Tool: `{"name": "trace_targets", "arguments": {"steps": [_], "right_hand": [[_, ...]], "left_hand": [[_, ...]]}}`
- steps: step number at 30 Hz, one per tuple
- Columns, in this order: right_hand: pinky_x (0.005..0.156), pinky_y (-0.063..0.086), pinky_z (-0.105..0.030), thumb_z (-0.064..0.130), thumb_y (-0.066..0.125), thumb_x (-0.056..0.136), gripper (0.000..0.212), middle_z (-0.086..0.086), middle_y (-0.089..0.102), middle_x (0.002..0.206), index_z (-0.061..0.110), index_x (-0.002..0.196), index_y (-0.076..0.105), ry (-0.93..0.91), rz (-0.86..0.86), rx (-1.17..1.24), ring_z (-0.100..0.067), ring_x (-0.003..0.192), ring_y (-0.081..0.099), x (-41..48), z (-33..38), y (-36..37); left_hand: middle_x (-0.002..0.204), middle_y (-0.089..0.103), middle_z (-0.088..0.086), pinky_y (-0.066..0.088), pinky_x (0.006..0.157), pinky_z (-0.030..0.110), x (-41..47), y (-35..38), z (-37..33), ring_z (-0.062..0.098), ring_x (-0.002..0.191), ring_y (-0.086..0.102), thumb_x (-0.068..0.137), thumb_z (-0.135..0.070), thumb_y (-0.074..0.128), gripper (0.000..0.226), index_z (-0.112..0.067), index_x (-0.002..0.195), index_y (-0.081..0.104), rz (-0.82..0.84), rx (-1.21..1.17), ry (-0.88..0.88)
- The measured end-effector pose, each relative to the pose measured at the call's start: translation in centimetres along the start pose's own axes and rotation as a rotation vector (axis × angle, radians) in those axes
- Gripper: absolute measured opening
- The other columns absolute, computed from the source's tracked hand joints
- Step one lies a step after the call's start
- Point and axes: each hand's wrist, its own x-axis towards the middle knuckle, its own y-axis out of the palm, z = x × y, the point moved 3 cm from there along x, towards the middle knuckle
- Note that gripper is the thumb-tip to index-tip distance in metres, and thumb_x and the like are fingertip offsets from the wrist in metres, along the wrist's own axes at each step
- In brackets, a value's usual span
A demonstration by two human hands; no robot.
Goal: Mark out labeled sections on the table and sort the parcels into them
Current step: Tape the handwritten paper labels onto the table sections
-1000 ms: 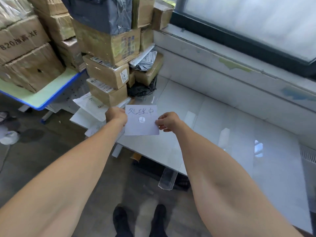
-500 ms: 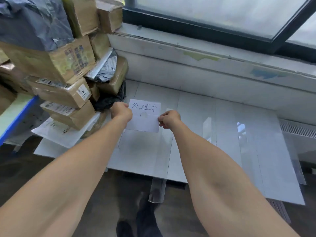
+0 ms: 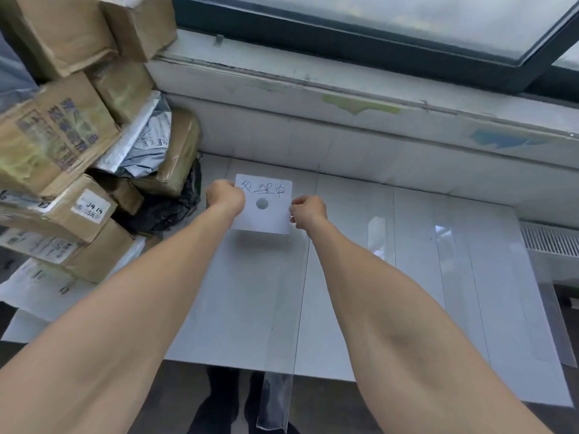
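Paper label (image 3: 264,214), handwritten, pinched by its side edges: left hand (image 3: 224,197) curled on the left edge, right hand (image 3: 308,211) on the right. It hangs just over the table (image 3: 407,277), near the back wall, with a shadow under it. Risks: it lands crooked or across the tape (image 3: 274,399) line, muddling sections. Parcels (image 3: 62,183) lean close on my left; a forearm nudge could slide them onto it.

Both bare arms reach out forward, side by side and close to straight. The left hand (image 3: 224,197) is curled tight, knuckles up, pinching the left edge of the sheet of paper (image 3: 266,219). The right hand (image 3: 308,211) is curled too and pinches the right edge. The backs of both hands face the camera, wrists roughly level.
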Motion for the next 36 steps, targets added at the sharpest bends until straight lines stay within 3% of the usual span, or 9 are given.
{"name": "trace_targets", "arguments": {"steps": [3, 6, 12, 15, 18, 24, 32, 34, 36], "right_hand": [[0.09, 0.057, -0.043, 0.005, 0.054, 0.087, 0.018, -0.012, 0.07, 0.103, 0.016, 0.09, 0.068, 0.011, -0.021, 0.015, -0.033, 0.099, 0.069, 1.6, 0.5, 0.8], [0.089, 0.056, -0.039, 0.005, 0.054, 0.089, 0.022, -0.011, 0.068, 0.099, 0.006, 0.104, 0.071, 0.012, -0.035, -0.003, -0.032, 0.096, 0.068, 2.6, 1.2, 1.1], [0.065, 0.04, -0.027, 0.002, 0.054, 0.087, 0.024, -0.004, 0.049, 0.068, 0.009, 0.064, 0.056, 0.064, -0.062, -0.069, -0.025, 0.071, 0.046, 4.1, 1.9, 2.0], [0.071, 0.047, -0.029, 0.004, 0.056, 0.088, 0.013, -0.015, 0.062, 0.085, -0.003, 0.087, 0.067, 0.068, -0.061, -0.07, -0.035, 0.079, 0.058, 4.6, 2.1, 2.3], [0.093, 0.051, -0.04, 0.006, 0.056, 0.091, 0.034, -0.022, 0.065, 0.123, -0.01, 0.121, 0.062, 0.068, -0.085, -0.076, -0.038, 0.115, 0.061, 5.0, 2.3, 2.4], [0.095, 0.051, -0.04, 0.005, 0.054, 0.091, 0.037, -0.021, 0.062, 0.128, -0.009, 0.126, 0.059, 0.048, -0.126, -0.06, -0.037, 0.118, 0.059, 5.3, 3.0, 2.3], [0.09, 0.052, -0.037, 0.006, 0.053, 0.091, 0.032, -0.02, 0.066, 0.12, -0.008, 0.118, 0.064, 0.017, -0.121, -0.069, -0.038, 0.11, 0.062, 5.8, 3.4, 2.7], [0.072, 0.051, -0.031, 0.005, 0.053, 0.09, 0.017, -0.016, 0.067, 0.095, -0.003, 0.093, 0.068, 0.009, -0.127, -0.088, -0.04, 0.089, 0.061, 6.1, 3.2, 2.7], [0.051, 0.03, -0.026, 0.004, 0.052, 0.088, 0.03, -0.005, 0.043, 0.064, 0.011, 0.061, 0.041, 0.017, -0.146, -0.1, -0.03, 0.068, 0.04, 6.3, 3.2, 2.8]], "left_hand": [[0.119, 0.055, 0.008, 0.041, 0.086, 0.031, 2.0, 1.3, -0.5, 0.029, 0.098, 0.05, 0.099, -0.007, 0.042, 0.031, -0.014, 0.124, 0.06, 0.049, 0.046, 0.019], [0.146, 0.048, 0.011, 0.039, 0.097, 0.031, 3.5, 1.9, -0.8, 0.031, 0.121, 0.051, 0.1, -0.007, 0.04, 0.042, -0.007, 0.142, 0.048, 0.08, 0.058, -0.001], [0.143, 0.051, 0.016, 0.044, 0.104, 0.039, 5.7, 2.4, -1.5, 0.037, 0.125, 0.052, 0.099, -0.01, 0.041, 0.045, -0.009, 0.143, 0.049, 0.134, 0.073, -0.038], [0.142, 0.051, 0.018, 0.048, 0.099, 0.04, 6.4, 2.9, -1.6, 0.039, 0.121, 0.054, 0.099, -0.01, 0.04, 0.045, -0.008, 0.143, 0.048, 0.151, 0.081, -0.037], [0.148, 0.044, 0.016, 0.042, 0.097, 0.033, 7.1, 3.6, -1.6, 0.037, 0.127, 0.049, 0.101, -0.009, 0.039, 0.046, -0.007, 0.147, 0.042, 0.174, 0.096, -0.032], [0.154, 0.037, 0.015, 0.035, 0.106, 0.031, 8.1, 4.3, -1.7, 0.034, 0.137, 0.04, 0.101, -0.008, 0.037, 0.048, -0.007, 0.149, 0.038, 0.183, 0.118, 0.003], [0.156, 0.033, 0.013, 0.03, 0.111, 0.031, 9.0, 5.0, -1.9, 0.032, 0.141, 0.035, 0.101, -0.004, 0.036, 0.052, -0.009, 0.152, 0.033, 0.217, 0.125, 0.019], [0.157, 0.032, 0.012, 0.029, 0.112, 0.032, 9.1, 5.3, -2.1, 0.032, 0.142, 0.033, 0.101, -0.005, 0.036, 0.052, -0.009, 0.153, 0.032, 0.213, 0.146, 0.029], [0.157, 0.032, 0.012, 0.029, 0.112, 0.032, 9.3, 5.5, -2.2, 0.032, 0.143, 0.032, 0.101, -0.005, 0.036, 0.053, -0.01, 0.153, 0.031, 0.208, 0.159, 0.031]]}}
